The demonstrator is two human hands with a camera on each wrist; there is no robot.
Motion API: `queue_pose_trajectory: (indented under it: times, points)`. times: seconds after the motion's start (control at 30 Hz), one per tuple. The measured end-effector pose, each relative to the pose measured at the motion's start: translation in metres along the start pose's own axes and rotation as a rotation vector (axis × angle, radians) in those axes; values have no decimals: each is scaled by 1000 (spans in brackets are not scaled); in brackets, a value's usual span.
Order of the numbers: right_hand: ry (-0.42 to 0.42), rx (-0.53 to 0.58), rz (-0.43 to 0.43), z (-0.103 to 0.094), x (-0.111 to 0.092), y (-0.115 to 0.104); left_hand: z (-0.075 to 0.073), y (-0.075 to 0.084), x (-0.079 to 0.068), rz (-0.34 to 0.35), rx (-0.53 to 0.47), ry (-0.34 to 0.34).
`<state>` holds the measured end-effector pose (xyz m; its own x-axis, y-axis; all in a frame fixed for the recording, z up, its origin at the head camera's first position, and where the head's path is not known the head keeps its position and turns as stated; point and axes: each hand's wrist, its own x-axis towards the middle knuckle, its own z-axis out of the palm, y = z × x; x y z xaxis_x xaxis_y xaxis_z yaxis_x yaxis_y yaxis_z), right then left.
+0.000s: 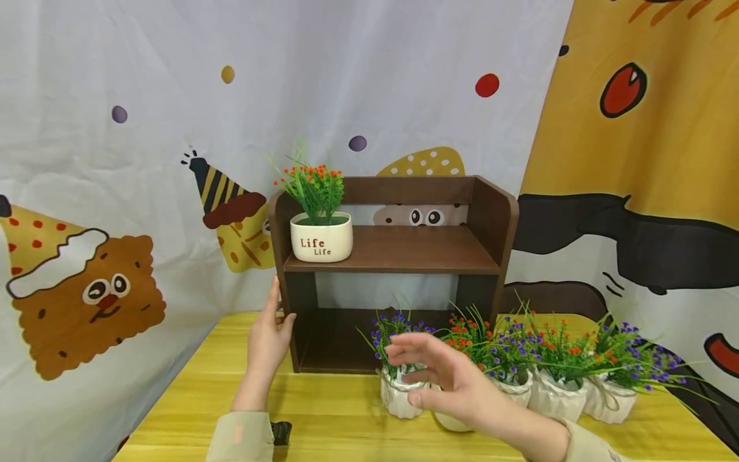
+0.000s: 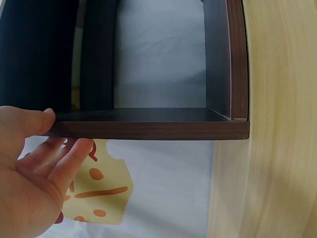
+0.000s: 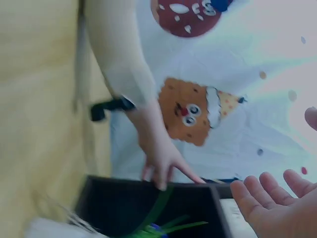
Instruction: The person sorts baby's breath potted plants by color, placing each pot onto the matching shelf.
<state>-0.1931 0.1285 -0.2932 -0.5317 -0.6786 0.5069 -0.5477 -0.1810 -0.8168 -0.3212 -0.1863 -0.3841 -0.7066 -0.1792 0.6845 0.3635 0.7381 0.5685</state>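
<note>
A dark brown two-tier shelf (image 1: 404,249) stands on the table. My left hand (image 1: 268,343) holds its left side panel (image 2: 148,130), thumb at the panel's edge and fingers along the outer face. On the upper tier, at the left end, sits a white "Life" pot (image 1: 321,237) of orange flowers. My right hand (image 1: 456,382) hovers empty before the shelf, its fingers loosely bent and spread from the thumb. Behind it, partly covered, are a white pot (image 1: 398,399) of purple flowers and a plant with orange-red flowers (image 1: 464,330).
Farther right stand several more white pots (image 1: 557,398) with purple and orange flowers, close together on the yellow wood-grain table (image 1: 335,410). A cartoon-printed cloth (image 1: 173,77) hangs behind the shelf.
</note>
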Motion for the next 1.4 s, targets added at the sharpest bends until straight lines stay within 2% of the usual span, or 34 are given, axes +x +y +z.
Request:
queue_pose_trajectory:
  times: [0.17,0.33,0.43,0.57,0.73,1.1,1.23,1.4]
  points:
    - [-38,118,40,13,-27,24,0,0,-1,-5,2,-10]
    - [-57,278,166,22,-44,58,-3,-1,0,0,1,-1]
    - [-46,323,207,23,-52,75,-3,-1,0,-1,6,-10]
    - [-6,323,235,22,-59,90,-3,-1,-2,-24,11,1]
    - [85,326,354,17,-72,100,-1,-1,-5,-15,13,-3]
    - [217,85,478,4,-77,104,-4,-3,1,-11,13,5]
    - [242,85,510,4,-77,107,-3,-3,0,-22,11,-7]
    - [233,127,537,3,-78,110,0,-4,0,-12,14,-9]
